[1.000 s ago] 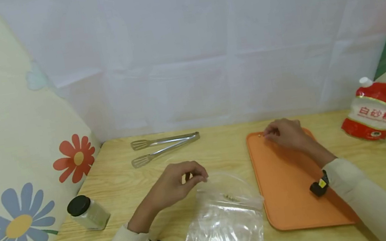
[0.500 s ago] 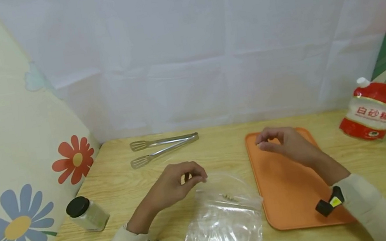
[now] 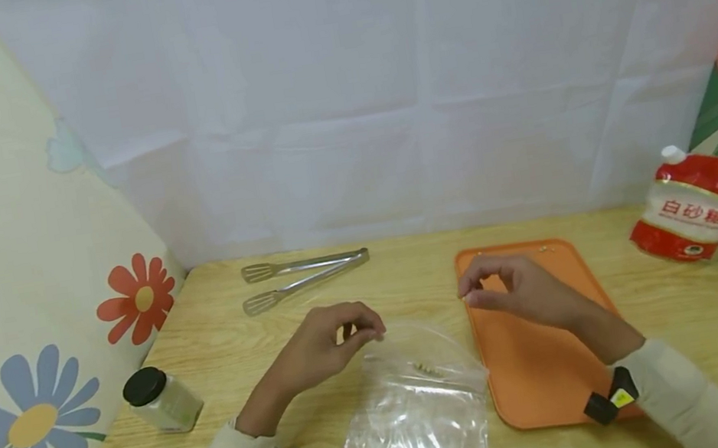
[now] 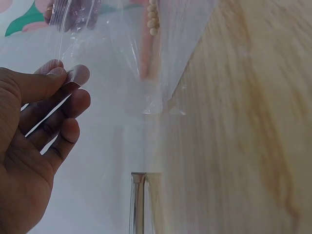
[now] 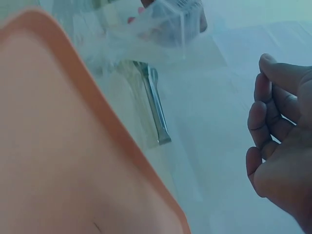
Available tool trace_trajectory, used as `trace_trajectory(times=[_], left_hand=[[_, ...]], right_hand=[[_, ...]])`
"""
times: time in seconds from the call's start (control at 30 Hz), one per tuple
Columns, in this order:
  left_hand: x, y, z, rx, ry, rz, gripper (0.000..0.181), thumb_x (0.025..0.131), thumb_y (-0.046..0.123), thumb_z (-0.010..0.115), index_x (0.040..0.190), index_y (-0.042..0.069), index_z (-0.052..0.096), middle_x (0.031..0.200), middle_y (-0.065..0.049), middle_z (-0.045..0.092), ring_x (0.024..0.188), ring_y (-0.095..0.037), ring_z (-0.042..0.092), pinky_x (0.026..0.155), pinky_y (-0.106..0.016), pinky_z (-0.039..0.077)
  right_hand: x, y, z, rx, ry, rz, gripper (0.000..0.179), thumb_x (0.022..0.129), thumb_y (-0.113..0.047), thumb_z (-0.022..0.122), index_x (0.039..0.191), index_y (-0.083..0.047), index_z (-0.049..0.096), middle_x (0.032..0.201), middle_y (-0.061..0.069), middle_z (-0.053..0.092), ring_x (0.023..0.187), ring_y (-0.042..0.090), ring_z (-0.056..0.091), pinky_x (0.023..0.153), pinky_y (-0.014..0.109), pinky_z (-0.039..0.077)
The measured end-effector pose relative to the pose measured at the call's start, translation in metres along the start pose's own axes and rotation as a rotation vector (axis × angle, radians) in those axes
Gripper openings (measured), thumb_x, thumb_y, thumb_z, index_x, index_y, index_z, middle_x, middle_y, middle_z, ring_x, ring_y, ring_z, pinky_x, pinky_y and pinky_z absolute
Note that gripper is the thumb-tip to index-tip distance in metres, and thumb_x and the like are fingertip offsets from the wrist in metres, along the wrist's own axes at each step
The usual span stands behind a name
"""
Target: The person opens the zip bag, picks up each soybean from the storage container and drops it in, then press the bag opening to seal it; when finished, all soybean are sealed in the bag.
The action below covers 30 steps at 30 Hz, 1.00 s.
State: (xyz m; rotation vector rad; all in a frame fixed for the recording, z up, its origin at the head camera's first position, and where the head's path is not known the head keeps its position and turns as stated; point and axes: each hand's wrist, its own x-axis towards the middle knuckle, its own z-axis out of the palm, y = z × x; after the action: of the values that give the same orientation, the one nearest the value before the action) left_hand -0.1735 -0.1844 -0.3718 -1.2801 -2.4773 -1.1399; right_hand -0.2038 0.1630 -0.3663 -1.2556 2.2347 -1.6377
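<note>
My left hand (image 3: 321, 346) pinches the rim of a clear zip bag (image 3: 424, 423) between thumb and forefinger, lifting its mouth off the table. Several pale round beans, like soybeans (image 4: 152, 19), lie inside near the zip. My right hand (image 3: 526, 296) is above the left edge of an orange tray (image 3: 543, 382), thumb and forefinger tips together. A tiny pale speck, apparently a soybean, shows at those tips in the head view; the right wrist view hides it. A few soybeans (image 3: 546, 248) lie along the tray's far end.
Metal tongs (image 3: 310, 266) lie spread at the table's back. A black-lidded jar (image 3: 165, 400) stands at the left, and a red and white sugar pouch (image 3: 701, 208) at the back right. A white cloth (image 3: 314, 107) hangs behind the table.
My right hand has come away from the tray's far end, moving left and nearer toward the bag. The beans it was covering there now show. My left hand keeps its place on the bag.
</note>
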Motion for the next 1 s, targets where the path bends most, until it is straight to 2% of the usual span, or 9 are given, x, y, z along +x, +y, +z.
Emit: trace_trajectory(times=[0.13,0.3,0.47,0.63,0.73,0.8,0.93,1.0], left_hand=[[0.001,0.001,-0.001,0.005,0.003,-0.004,0.022,0.095,0.007,0.070,0.104,0.027,0.067,0.093,0.011,0.069,0.074,-0.006,0.061,0.060,-0.026,0.048],[0.001,0.002,-0.001,0.006,0.002,-0.006,0.020,0.096,0.008,0.070,0.103,0.026,0.068,0.092,0.010,0.070,0.074,-0.005,0.061,0.060,-0.026,0.048],[0.001,0.002,0.000,0.000,0.002,-0.002,0.020,0.096,0.007,0.069,0.103,0.025,0.068,0.092,0.008,0.070,0.075,-0.006,0.061,0.060,-0.026,0.047],[0.000,0.001,0.000,-0.007,0.001,-0.007,0.021,0.096,0.006,0.069,0.104,0.026,0.068,0.093,0.008,0.070,0.074,-0.008,0.062,0.060,-0.026,0.047],[0.001,0.001,0.000,-0.004,0.000,-0.010,0.021,0.096,0.007,0.069,0.104,0.027,0.067,0.093,0.008,0.070,0.074,-0.010,0.063,0.060,-0.025,0.047],[0.001,0.002,0.000,0.000,0.000,-0.007,0.021,0.096,0.007,0.069,0.105,0.026,0.067,0.094,0.009,0.070,0.075,-0.011,0.063,0.061,-0.025,0.047],[0.001,0.001,0.000,0.007,0.000,-0.004,0.016,0.096,0.007,0.069,0.104,0.022,0.068,0.093,0.009,0.070,0.075,-0.006,0.061,0.061,-0.025,0.047],[0.000,0.001,0.001,0.005,-0.003,-0.006,0.015,0.096,0.007,0.069,0.104,0.020,0.069,0.093,0.009,0.069,0.075,-0.005,0.060,0.061,-0.025,0.047]], right_hand=[[0.002,-0.003,0.013,-0.009,-0.077,-0.052,0.011,0.098,-0.005,0.065,0.107,-0.012,0.069,0.101,0.002,0.064,0.093,0.021,0.055,0.082,0.036,0.047],[0.003,-0.004,0.027,0.001,-0.147,-0.005,0.010,0.098,-0.012,0.068,0.107,-0.015,0.070,0.104,-0.001,0.066,0.094,0.020,0.058,0.086,0.042,0.047],[0.003,-0.003,0.034,-0.002,-0.151,0.028,0.009,0.097,-0.015,0.069,0.106,-0.015,0.071,0.104,-0.003,0.067,0.097,0.020,0.058,0.090,0.047,0.045],[0.003,-0.001,0.033,-0.007,-0.145,0.057,0.014,0.098,-0.017,0.069,0.111,-0.019,0.072,0.103,-0.001,0.067,0.096,0.020,0.058,0.089,0.051,0.044],[0.005,0.003,0.024,-0.041,-0.077,0.091,0.016,0.099,-0.019,0.068,0.114,-0.021,0.073,0.101,0.001,0.067,0.094,0.021,0.058,0.086,0.048,0.046],[0.007,0.009,0.014,-0.099,0.011,0.136,0.016,0.099,-0.025,0.068,0.113,-0.023,0.073,0.101,-0.001,0.067,0.094,0.020,0.057,0.083,0.044,0.047],[0.014,0.027,-0.011,-0.299,0.191,0.223,0.020,0.098,-0.033,0.069,0.112,-0.021,0.074,0.099,-0.005,0.067,0.088,0.018,0.056,0.072,0.038,0.048],[0.017,0.039,-0.022,-0.435,0.250,0.246,0.019,0.097,-0.031,0.070,0.111,-0.018,0.076,0.097,-0.006,0.068,0.083,0.016,0.057,0.073,0.037,0.044]])
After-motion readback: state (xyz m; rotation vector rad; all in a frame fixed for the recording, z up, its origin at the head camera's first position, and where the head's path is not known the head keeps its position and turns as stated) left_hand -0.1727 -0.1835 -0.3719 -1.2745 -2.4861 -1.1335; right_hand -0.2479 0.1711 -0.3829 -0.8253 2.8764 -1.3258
